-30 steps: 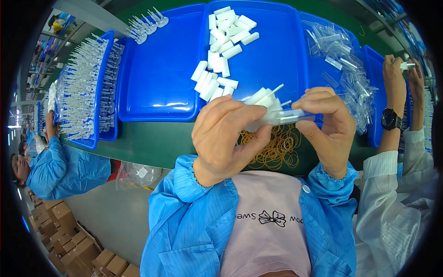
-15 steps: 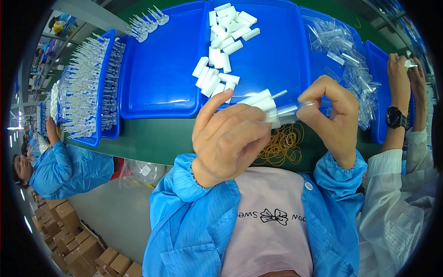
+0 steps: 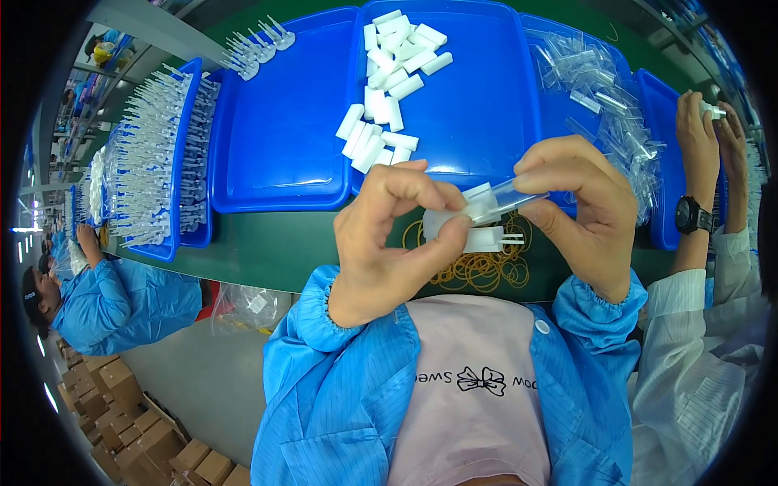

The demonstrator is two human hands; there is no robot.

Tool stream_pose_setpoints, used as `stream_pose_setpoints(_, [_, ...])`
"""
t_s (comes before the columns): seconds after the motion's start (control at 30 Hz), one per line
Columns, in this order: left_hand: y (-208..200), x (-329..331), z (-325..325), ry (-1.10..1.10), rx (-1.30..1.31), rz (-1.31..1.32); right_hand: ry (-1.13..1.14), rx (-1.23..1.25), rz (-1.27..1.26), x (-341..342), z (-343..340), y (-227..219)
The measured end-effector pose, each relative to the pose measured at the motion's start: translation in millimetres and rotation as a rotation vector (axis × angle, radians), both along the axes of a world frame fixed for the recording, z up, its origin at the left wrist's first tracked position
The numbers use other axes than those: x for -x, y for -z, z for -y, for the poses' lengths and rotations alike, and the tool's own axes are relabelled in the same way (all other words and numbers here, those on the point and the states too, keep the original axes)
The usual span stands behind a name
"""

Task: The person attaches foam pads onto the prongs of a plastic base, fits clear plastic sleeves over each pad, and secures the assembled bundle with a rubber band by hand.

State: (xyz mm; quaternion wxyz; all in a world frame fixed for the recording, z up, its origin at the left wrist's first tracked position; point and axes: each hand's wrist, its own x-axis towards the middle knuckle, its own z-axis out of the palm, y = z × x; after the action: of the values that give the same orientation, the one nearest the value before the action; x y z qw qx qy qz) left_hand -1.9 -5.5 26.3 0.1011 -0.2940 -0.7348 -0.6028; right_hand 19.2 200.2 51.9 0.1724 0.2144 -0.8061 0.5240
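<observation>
My left hand pinches a small cluster of white plastic pieces between thumb and fingers, above the green tabletop. Two thin white prongs stick out to the right from the lower piece. In my right hand, thumb and fingertips grip one end of a clear plastic sleeve. Its other end lies against the white pieces beside my left thumb; how deep they sit in it, I cannot tell. Loose white blocks lie just beyond my left hand in a blue tray.
Tan rubber bands lie beneath my hands. Clear sleeves fill the tray at right; another blue tray stands left. A tilted tray carries many upright white stems. Co-workers' arms and a blue-coated person are at the sides.
My left fingers have shifted to a thumb pinch, and the white pieces have turned, their prongs now lower. My right fingers have closed over the sleeve, which now tilts up to the right.
</observation>
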Motion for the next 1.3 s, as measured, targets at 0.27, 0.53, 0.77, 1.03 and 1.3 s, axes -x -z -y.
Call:
stream_pose_setpoints(0.27, [-0.3, 4.9, 0.5, -0.061, 0.077, -0.025, -0.041, 0.009, 0.113, -1.0, -4.3, -5.6])
stream_pose_setpoints(0.53, [-0.5, 6.3, -3.6, -0.109, 0.215, -0.244, 0.069, 0.254, 0.228, -2.8, 2.1, 3.5])
stream_pose_setpoints(0.77, [11.1, 20.3, -3.1, -0.054, 0.264, -0.385, 0.078, 0.309, 0.213, 5.3, -5.4, 22.5])
stream_pose_setpoints(1.03, [27.0, 22.5, -3.4, 0.212, -0.465, 0.809, 0.089, 0.66, 0.367, 2.2, -10.6, 32.8])
stream_pose_setpoints(1.3, [34.1, 19.4, -11.4, 0.206, -0.48, 0.588, 0.175, 0.757, 0.354, -5.3, -11.6, 33.7])
